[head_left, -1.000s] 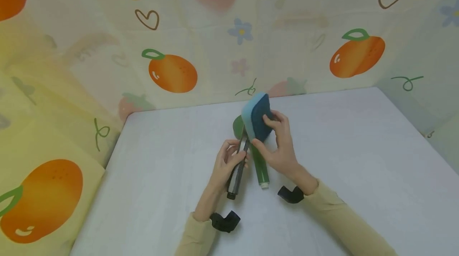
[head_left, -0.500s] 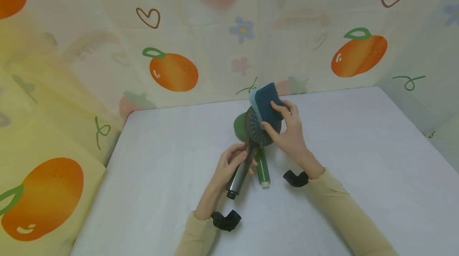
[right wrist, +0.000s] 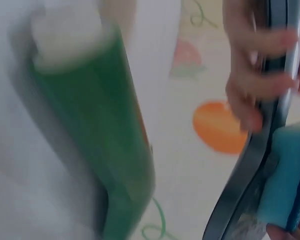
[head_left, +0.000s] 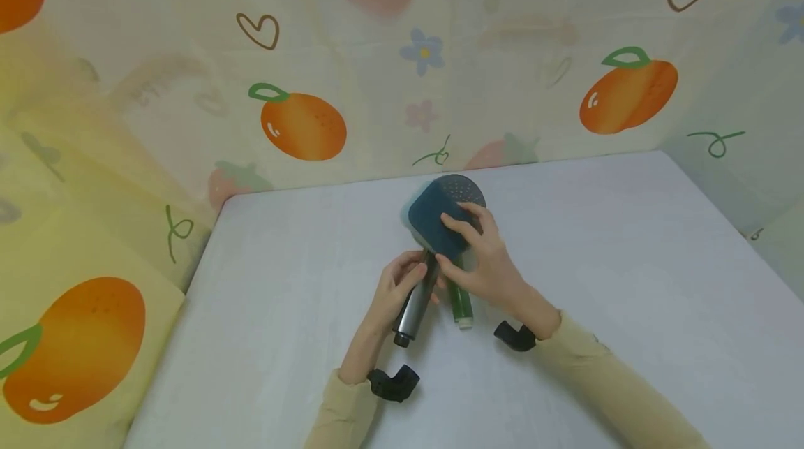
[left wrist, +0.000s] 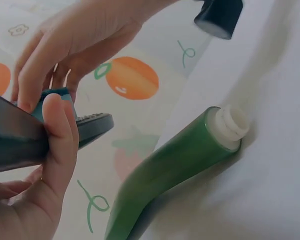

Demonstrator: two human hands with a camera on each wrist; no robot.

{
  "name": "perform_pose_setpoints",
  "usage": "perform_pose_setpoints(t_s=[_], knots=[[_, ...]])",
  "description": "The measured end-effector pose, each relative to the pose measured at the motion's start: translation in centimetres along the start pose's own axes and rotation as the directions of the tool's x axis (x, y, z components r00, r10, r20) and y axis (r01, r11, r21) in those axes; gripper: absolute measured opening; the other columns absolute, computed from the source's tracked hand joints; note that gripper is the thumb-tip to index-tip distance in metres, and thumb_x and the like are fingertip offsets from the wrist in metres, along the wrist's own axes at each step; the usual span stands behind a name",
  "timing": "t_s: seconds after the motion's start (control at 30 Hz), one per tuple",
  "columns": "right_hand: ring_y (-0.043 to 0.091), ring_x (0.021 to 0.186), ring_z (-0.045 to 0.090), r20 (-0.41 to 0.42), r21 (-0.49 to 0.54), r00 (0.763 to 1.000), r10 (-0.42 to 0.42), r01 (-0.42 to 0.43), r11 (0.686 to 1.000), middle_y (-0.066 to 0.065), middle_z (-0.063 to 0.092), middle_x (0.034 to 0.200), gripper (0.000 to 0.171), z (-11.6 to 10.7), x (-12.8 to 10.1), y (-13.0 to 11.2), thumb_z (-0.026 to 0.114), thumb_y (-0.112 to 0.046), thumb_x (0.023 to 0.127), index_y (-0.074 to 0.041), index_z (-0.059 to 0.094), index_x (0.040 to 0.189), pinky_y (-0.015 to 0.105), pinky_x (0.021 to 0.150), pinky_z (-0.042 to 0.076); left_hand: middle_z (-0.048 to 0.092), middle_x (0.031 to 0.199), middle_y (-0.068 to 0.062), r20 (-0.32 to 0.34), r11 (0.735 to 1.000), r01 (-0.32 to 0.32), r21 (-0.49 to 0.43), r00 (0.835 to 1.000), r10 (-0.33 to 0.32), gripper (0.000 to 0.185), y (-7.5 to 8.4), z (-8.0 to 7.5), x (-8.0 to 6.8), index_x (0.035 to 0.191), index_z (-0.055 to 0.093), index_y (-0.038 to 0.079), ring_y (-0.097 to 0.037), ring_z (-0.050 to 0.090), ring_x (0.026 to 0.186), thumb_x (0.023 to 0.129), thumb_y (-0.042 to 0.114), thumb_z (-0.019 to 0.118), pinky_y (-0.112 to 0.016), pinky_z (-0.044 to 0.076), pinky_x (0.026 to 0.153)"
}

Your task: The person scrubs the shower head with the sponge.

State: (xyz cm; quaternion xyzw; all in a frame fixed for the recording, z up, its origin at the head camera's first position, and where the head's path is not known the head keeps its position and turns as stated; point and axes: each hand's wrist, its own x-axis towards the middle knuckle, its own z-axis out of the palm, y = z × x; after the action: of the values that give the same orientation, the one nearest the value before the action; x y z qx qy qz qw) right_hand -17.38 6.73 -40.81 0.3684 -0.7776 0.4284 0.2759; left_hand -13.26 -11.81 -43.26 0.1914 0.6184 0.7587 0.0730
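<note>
My left hand [head_left: 408, 281] grips the silver-grey handle [head_left: 411, 306] of a dark shower head [head_left: 465, 190], held just above the white table [head_left: 264, 281]. With my right hand [head_left: 461, 239] I hold a blue sponge [head_left: 433, 222], dark side up, flat against the lower part of the shower head's face. In the left wrist view my thumb [left wrist: 60, 130] lies over the dark handle [left wrist: 15, 142], and the sponge [left wrist: 55, 95] shows under my right hand's fingers [left wrist: 35, 65]. The right wrist view is blurred; the dark head [right wrist: 255, 150] and light-blue sponge [right wrist: 290, 175] appear edge-on.
A green shower handle [head_left: 460, 302] with a white threaded end [left wrist: 231, 125] lies on the table beneath my hands, its head end hidden. Fruit-print cloth walls [head_left: 301, 124] enclose the table on three sides. A black wrist camera mount [head_left: 392, 385] sits at each cuff.
The shower head has turned from edge-on to face up. The sponge moved up to the head's far edge, then back down over the lower part of the face.
</note>
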Motion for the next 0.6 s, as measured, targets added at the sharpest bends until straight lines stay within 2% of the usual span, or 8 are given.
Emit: perform_pose_setpoints(t_s=[0.13, 0.33, 0.43, 0.53, 0.6], knots=[[0.035, 0.115, 0.043, -0.079, -0.030, 0.996, 0.044, -0.047, 0.998, 0.026, 0.041, 0.125, 0.055, -0.8, 1.5, 1.2, 0.075, -0.006, 0.071, -0.001, 0.056, 0.122, 0.047, 0.084, 0.045, 0.052, 0.095, -0.041, 0.042, 0.999, -0.047, -0.022, 0.998, 0.048, 0.037, 0.0, 0.1, 0.1, 0.124, 0.042, -0.014, -0.018, 0.064, 0.065, 0.098, 0.013, 0.041, -0.046, 0.053, 0.059], [0.036, 0.110, 0.042, -0.173, -0.075, 0.972, 0.160, -0.174, 0.982, 0.028, 0.041, 0.125, 0.052, -1.9, 3.1, 2.8, 0.072, -0.008, 0.076, 0.002, 0.055, 0.124, 0.047, 0.082, 0.045, 0.041, 0.109, -0.049, 0.052, 0.995, -0.064, -0.081, 0.996, 0.069, 0.040, -0.2, 0.1, 0.0, 0.126, 0.037, -0.018, -0.013, 0.065, 0.076, 0.098, 0.011, 0.039, -0.032, 0.054, 0.060], [0.035, 0.109, 0.041, -0.182, -0.079, 0.967, 0.181, -0.198, 0.977, 0.028, 0.039, 0.125, 0.054, -1.7, 2.8, 2.5, 0.072, -0.008, 0.076, 0.001, 0.054, 0.126, 0.045, 0.080, 0.045, 0.048, 0.108, -0.042, 0.042, 0.994, -0.069, -0.082, 0.997, 0.072, 0.039, -0.2, -0.1, 0.0, 0.127, 0.038, -0.017, -0.014, 0.065, 0.076, 0.098, 0.008, 0.038, -0.035, 0.055, 0.062], [0.035, 0.110, 0.040, -0.160, -0.093, 0.975, 0.156, -0.172, 0.981, 0.028, 0.039, 0.125, 0.055, -1.2, 1.8, 1.8, 0.073, -0.008, 0.074, 0.000, 0.055, 0.125, 0.044, 0.080, 0.044, 0.056, 0.106, -0.029, 0.007, 0.993, -0.084, -0.082, 0.996, 0.084, 0.039, -0.1, -0.3, 0.0, 0.128, 0.038, -0.016, -0.016, 0.066, 0.075, 0.098, 0.008, 0.038, -0.038, 0.055, 0.062], [0.036, 0.111, 0.040, -0.133, -0.099, 0.983, 0.129, -0.143, 0.985, 0.028, 0.039, 0.125, 0.057, -0.8, 0.9, 1.2, 0.075, -0.008, 0.072, -0.001, 0.056, 0.125, 0.044, 0.080, 0.043, 0.058, 0.104, -0.025, -0.022, 0.992, -0.092, -0.085, 0.996, 0.091, 0.038, 0.0, -0.4, 0.0, 0.128, 0.038, -0.016, -0.017, 0.066, 0.074, 0.098, 0.007, 0.037, -0.036, 0.055, 0.062]])
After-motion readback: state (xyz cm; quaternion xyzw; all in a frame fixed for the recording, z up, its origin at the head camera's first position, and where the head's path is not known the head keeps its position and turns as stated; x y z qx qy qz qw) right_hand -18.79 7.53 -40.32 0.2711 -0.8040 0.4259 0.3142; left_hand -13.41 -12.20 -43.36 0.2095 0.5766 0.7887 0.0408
